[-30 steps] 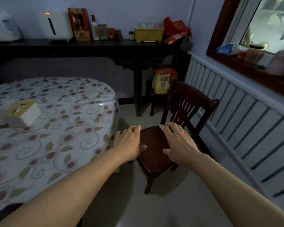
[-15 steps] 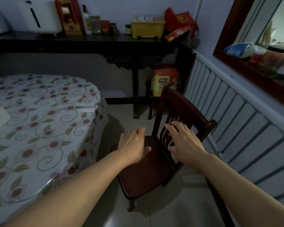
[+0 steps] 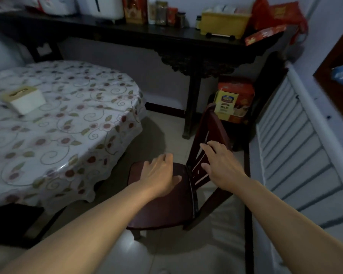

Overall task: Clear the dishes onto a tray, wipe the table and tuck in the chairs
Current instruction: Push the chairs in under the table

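A dark red-brown wooden chair (image 3: 166,206) stands on the tiled floor just right of the table, its seat edge near the hanging cloth and its backrest (image 3: 212,127) toward the radiator. My left hand (image 3: 160,175) lies on the seat, with its fingers curled over the seat's far edge. My right hand (image 3: 220,165) rests against the backrest slats, fingers spread and fairly straight. The round table (image 3: 71,135) wears a glossy floral cloth, and a white tissue box (image 3: 24,99) sits on it at the left.
A white slatted radiator cover (image 3: 297,147) runs along the right wall close behind the chair. A dark sideboard (image 3: 186,42) at the back carries jars, a yellow tub (image 3: 224,26) and appliances. An orange and yellow box (image 3: 234,101) stands under it.
The chair has turned, so its seat now faces the table. My right hand went from the seat to the backrest. My left hand has stayed on the seat. The tissue box is back in view.
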`<move>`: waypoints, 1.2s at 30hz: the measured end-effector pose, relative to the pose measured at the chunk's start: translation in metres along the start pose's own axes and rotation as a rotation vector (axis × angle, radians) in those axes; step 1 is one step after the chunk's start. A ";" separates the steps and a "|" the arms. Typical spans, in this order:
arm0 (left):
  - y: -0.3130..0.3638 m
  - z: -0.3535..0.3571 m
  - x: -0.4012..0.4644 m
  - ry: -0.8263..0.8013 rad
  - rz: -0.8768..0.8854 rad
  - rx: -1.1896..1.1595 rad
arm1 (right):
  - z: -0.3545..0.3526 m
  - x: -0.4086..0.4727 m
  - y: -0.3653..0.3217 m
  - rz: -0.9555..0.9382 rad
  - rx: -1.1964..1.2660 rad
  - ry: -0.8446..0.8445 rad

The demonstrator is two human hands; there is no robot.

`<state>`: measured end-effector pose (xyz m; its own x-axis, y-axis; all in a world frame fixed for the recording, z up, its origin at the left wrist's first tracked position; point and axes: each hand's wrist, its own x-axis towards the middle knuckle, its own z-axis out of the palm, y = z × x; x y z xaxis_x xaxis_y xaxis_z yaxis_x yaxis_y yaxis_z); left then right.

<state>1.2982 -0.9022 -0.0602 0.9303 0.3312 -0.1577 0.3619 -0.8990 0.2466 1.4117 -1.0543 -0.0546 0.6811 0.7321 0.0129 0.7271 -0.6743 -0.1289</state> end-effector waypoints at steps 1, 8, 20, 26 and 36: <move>0.002 -0.001 0.004 0.003 -0.005 -0.004 | 0.000 0.003 0.002 -0.011 -0.002 0.001; 0.024 0.015 0.059 0.002 -0.085 -0.124 | -0.001 0.049 0.045 -0.098 -0.042 -0.041; 0.095 0.049 0.137 -0.044 -0.212 -0.226 | 0.001 0.131 0.143 -0.340 -0.232 -0.117; 0.146 0.066 0.172 -0.111 -0.306 -0.301 | 0.021 0.178 0.182 -0.606 -0.365 -0.181; 0.184 0.077 0.194 -0.100 -0.524 -0.182 | 0.048 0.226 0.185 -1.036 -0.377 -0.182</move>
<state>1.5405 -1.0260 -0.1190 0.6166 0.6832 -0.3912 0.7866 -0.5550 0.2705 1.6959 -1.0087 -0.1227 -0.2692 0.9400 -0.2097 0.9369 0.3060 0.1689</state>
